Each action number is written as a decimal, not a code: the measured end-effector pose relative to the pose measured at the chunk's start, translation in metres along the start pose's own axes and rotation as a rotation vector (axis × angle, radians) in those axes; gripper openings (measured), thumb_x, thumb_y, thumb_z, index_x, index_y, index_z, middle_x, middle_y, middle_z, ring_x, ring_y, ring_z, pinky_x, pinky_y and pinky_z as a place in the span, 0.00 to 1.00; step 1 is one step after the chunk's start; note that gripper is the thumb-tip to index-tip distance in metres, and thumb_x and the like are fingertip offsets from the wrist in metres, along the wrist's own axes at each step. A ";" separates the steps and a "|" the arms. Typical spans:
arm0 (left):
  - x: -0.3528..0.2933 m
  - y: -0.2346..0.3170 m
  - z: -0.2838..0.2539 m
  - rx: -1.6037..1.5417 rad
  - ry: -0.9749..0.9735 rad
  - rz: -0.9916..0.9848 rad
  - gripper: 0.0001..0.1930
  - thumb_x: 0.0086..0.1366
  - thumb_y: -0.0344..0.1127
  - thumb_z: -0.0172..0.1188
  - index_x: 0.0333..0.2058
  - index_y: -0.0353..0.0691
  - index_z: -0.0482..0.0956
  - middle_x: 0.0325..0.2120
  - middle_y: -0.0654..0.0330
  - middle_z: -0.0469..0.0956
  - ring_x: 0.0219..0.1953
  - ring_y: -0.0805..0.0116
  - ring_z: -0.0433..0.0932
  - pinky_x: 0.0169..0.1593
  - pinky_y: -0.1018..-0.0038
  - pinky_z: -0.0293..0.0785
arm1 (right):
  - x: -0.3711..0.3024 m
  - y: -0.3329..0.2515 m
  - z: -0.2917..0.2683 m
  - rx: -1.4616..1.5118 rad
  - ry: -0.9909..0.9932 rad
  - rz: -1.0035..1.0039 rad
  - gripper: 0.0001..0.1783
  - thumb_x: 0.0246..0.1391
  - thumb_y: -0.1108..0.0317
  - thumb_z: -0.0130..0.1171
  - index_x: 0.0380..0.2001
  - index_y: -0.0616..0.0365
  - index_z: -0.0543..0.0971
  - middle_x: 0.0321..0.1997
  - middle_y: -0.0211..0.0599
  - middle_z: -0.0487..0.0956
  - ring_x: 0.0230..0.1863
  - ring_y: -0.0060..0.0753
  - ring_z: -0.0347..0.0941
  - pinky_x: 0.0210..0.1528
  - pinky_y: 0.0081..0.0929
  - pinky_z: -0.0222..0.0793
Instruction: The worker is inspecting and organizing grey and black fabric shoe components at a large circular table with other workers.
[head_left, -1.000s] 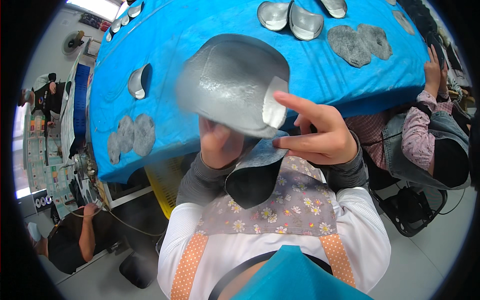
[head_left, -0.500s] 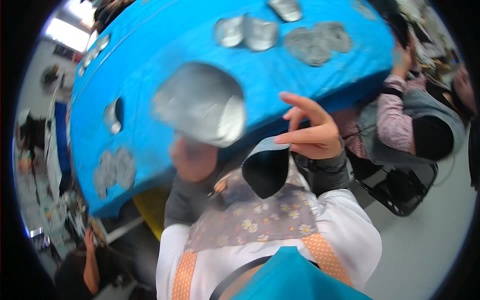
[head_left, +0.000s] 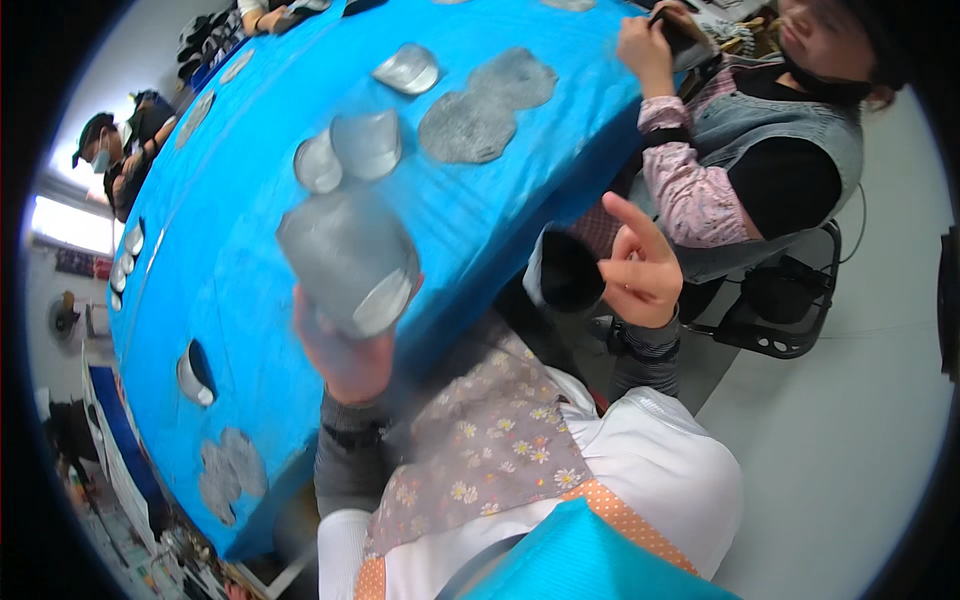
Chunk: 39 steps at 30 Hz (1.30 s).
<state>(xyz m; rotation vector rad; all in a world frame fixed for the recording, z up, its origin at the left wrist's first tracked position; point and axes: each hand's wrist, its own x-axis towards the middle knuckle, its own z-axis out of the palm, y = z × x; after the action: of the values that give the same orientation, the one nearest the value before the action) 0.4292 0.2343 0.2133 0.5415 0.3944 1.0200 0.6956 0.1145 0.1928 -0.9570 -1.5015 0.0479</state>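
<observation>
My left hand (head_left: pixel 350 362) grips a grey cup-shaped piece (head_left: pixel 345 245) from below, over the near edge of the table. The piece has a domed front and a shiny silvery patch at its lower right; it is slightly blurred. My right hand (head_left: pixel 645 280) pinches the rim of a second curved piece (head_left: pixel 570 270), whose inside is black and whose edge is pale grey. Its index finger points up, free of the piece. This piece hangs beyond the table's edge, apart from the first. Just past my left hand, two similar silvery pieces (head_left: pixel 366 148) lie side by side.
A blue cover (head_left: pixel 250 300) drapes the table. Flat grey pieces (head_left: pixel 467 127) lie on it, with a curved piece (head_left: pixel 195 375) at the left. Close on the right a person (head_left: pixel 790 150) sits on a black chair (head_left: pixel 790 300). Another person (head_left: pixel 125 150) is at the far left.
My view has swung, so the table and neighbouring person sit differently in it. The left-hand piece appears lower and farther left; my right hand has turned its piece, showing more of its black inside.
</observation>
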 end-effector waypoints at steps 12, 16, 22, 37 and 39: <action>0.025 -0.002 0.025 0.129 0.043 0.067 0.29 0.65 0.55 0.38 0.57 0.40 0.62 0.54 0.57 0.66 0.57 0.60 0.64 0.58 0.60 0.60 | 0.049 -0.011 0.060 0.369 -0.484 -0.220 0.11 0.39 0.74 0.65 0.31 0.59 0.80 0.48 0.55 0.74 0.20 0.32 0.69 0.23 0.23 0.66; 0.047 -0.004 -0.010 0.189 0.017 -0.212 0.26 0.65 0.51 0.37 0.53 0.39 0.66 0.51 0.57 0.69 0.53 0.60 0.69 0.56 0.60 0.63 | 0.030 -0.005 0.079 0.371 -0.445 -0.095 0.10 0.38 0.76 0.65 0.28 0.62 0.78 0.46 0.47 0.76 0.25 0.39 0.74 0.26 0.24 0.69; 0.058 -0.008 -0.060 0.527 0.188 -0.257 0.22 0.67 0.47 0.38 0.48 0.38 0.71 0.45 0.58 0.73 0.45 0.66 0.72 0.46 0.69 0.70 | 0.009 -0.002 0.073 0.379 -0.490 0.012 0.09 0.39 0.76 0.65 0.28 0.63 0.77 0.44 0.46 0.77 0.30 0.39 0.76 0.30 0.25 0.70; 0.059 0.071 -0.024 1.136 0.042 -0.150 0.38 0.60 0.72 0.25 0.18 0.42 0.68 0.12 0.69 0.62 0.15 0.80 0.58 0.21 0.84 0.49 | 0.006 0.003 0.111 0.502 -0.522 0.035 0.07 0.41 0.76 0.63 0.28 0.63 0.79 0.47 0.49 0.75 0.27 0.36 0.75 0.29 0.24 0.69; 0.067 0.051 -0.050 1.045 0.316 -0.050 0.30 0.64 0.63 0.39 0.41 0.39 0.74 0.38 0.61 0.74 0.37 0.73 0.71 0.40 0.75 0.68 | 0.004 0.006 0.117 0.424 -0.559 0.110 0.06 0.41 0.74 0.64 0.26 0.61 0.79 0.49 0.45 0.74 0.26 0.36 0.75 0.28 0.25 0.69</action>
<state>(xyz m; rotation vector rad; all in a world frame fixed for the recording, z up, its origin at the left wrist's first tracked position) 0.3978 0.3262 0.1996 1.2936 1.2396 0.7922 0.6004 0.1793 0.1687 -0.7038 -1.8406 0.7356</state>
